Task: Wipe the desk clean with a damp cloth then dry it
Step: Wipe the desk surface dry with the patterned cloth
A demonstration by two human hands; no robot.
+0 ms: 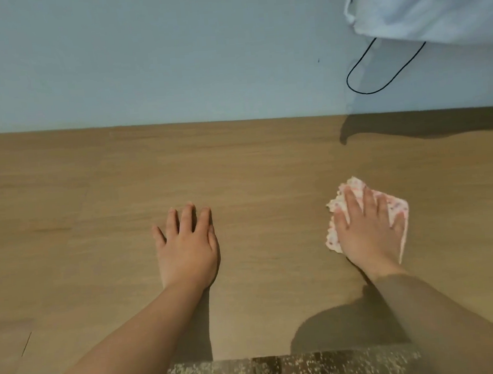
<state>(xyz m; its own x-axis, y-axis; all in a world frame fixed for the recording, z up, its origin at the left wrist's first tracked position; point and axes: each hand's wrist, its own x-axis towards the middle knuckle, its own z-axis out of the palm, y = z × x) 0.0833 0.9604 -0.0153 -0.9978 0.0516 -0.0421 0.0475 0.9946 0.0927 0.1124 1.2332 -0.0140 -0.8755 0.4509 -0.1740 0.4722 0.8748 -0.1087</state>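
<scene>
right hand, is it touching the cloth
Touching. The head view shows the right hand lying flat on the cloth, straight fingers spread over it, pressing it onto the desk.

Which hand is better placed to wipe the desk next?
Right. The right hand lies flat on the pink-patterned cloth, pressing it onto the desk. The left hand rests flat on bare wood with no cloth under it.

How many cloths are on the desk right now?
1: the pink-speckled cloth under the right hand, on the right of the desk. No second cloth shows on it.
</scene>
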